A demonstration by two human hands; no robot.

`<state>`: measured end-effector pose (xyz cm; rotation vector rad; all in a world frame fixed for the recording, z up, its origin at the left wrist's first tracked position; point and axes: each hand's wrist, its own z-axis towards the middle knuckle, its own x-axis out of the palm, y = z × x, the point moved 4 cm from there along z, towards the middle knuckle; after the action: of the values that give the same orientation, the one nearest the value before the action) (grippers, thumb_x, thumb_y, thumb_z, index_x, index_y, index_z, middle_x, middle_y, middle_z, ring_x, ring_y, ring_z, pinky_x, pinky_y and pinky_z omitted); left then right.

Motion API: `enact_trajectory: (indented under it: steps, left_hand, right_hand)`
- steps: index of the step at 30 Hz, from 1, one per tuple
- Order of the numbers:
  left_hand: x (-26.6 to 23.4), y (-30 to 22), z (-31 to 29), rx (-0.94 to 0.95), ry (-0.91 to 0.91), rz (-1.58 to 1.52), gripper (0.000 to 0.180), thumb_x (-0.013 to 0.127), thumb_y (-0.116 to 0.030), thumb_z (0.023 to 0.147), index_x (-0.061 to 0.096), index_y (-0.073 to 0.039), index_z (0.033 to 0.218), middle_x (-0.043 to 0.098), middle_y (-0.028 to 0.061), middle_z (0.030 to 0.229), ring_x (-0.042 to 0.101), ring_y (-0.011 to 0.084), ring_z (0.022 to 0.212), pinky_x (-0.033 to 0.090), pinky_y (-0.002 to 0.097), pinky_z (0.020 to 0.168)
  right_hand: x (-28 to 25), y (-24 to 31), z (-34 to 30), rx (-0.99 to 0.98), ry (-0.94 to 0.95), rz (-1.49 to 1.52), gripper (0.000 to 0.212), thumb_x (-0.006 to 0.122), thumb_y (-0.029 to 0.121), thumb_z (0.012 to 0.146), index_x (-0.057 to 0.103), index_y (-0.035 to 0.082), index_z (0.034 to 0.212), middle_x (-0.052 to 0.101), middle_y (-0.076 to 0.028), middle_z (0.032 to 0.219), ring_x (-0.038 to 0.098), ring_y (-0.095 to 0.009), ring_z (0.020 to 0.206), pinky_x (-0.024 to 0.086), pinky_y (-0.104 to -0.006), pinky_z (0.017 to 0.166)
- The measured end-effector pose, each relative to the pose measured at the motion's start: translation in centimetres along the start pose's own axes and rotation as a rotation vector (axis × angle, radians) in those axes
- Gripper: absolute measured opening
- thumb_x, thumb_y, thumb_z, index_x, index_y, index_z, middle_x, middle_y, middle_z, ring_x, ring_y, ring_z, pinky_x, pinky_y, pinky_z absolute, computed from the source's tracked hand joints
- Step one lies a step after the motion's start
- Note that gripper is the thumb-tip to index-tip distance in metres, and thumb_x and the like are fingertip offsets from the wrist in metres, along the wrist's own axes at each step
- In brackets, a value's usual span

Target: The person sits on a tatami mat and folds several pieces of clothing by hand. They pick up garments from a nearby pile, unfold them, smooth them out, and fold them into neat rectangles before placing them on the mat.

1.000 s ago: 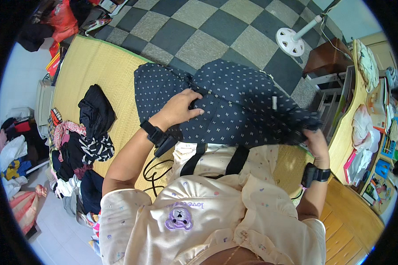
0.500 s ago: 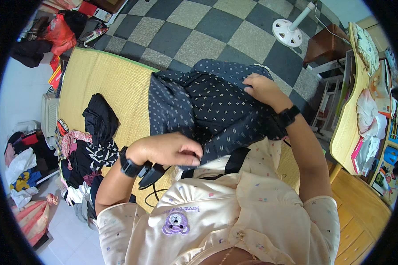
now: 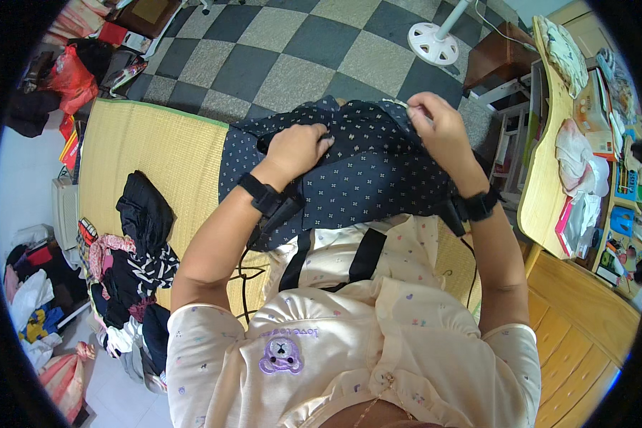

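Observation:
A dark navy garment with a small white pattern lies spread over my lap and the mat's edge; its exact kind is hidden by the folds. My left hand is closed on a fold near its upper left part, the fingertips partly tucked into the cloth. At the far right edge, my right hand pinches the garment close to a pale strip along its border. Both wrists wear black straps with small dark devices.
A woven straw mat reaches left, bearing a black crumpled garment and a heap of mixed clothes. Black cables run beside my lap. On the right stands a wooden desk; a white fan base rests on checkered tiles.
My left hand has gone from the garment's near edge to its far left part. The near flap now lies spread toward me over my lap. My right hand has shifted slightly up along the edge.

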<state>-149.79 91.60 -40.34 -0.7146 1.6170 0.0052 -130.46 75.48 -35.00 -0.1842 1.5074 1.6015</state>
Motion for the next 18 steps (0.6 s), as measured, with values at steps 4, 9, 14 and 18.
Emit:
enact_trajectory:
  steps: [4,9,14,18]
  left_hand:
    - [-3.1,0.4,-0.3,-0.043,-0.03,-0.369,0.036,0.056,-0.035,0.094,0.065,-0.001,0.098,0.066,0.0182,0.08,0.064,0.034,0.076,0.05,0.0407,0.076]
    - [-9.8,1.9,-3.4,-0.174,-0.224,-0.853,0.031,0.052,-0.032,0.1,0.064,-0.005,0.092,0.062,-0.0031,0.079,0.053,0.0037,0.071,0.045,0.0209,0.064]
    - [-14.1,2.5,-4.6,-0.216,-0.417,-1.453,0.029,0.05,-0.03,0.1,0.06,-0.003,0.101,0.068,0.0035,0.089,0.065,0.0096,0.074,0.053,0.0216,0.067]
    - [-14.3,0.5,-4.0,-0.174,-0.419,-1.456,0.028,0.05,-0.03,0.1,0.06,-0.004,0.099,0.068,0.0045,0.09,0.066,0.0105,0.075,0.054,0.0217,0.068]
  right_hand:
    - [3.9,4.5,-2.8,-0.203,0.211,0.035,0.022,0.063,0.018,0.086,0.061,0.007,0.105,0.062,-0.014,0.099,0.062,-0.031,0.09,0.051,-0.0371,0.077]
    - [7.9,2.7,-5.0,-0.18,0.544,-0.077,0.02,0.059,0.014,0.085,0.062,0.008,0.104,0.062,-0.013,0.093,0.063,-0.031,0.087,0.051,-0.0398,0.075]
    - [5.5,1.1,-6.6,-0.142,0.882,-0.262,0.013,0.061,0.012,0.083,0.062,0.007,0.095,0.064,-0.012,0.086,0.062,-0.032,0.08,0.05,-0.0394,0.072]
    - [2.6,4.1,-4.6,-0.048,0.7,0.034,0.029,0.066,0.018,0.084,0.061,0.006,0.11,0.063,-0.012,0.094,0.063,-0.026,0.082,0.05,-0.0355,0.071]
